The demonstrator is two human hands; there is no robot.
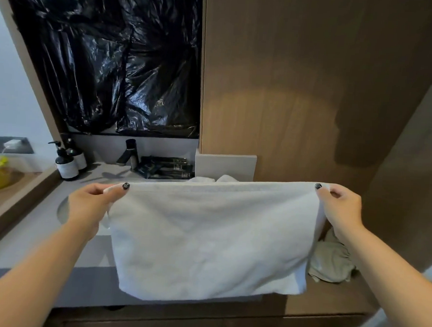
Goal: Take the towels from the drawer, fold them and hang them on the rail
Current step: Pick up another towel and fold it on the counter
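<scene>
Above the sink (pixel 62 211), my left hand (pixel 91 203) and right hand (pixel 341 209) each pinch a top corner of the white towel (pixel 210 241), stretched flat, hanging between them.

A white towel (pixel 210 238) held up at the near edge of the counter hides most of the sink (pixel 62 211) and the white cloths (pixel 209 179) behind it. Labels on the pump bottles (pixel 67 164), far left, are too small to read.
</scene>
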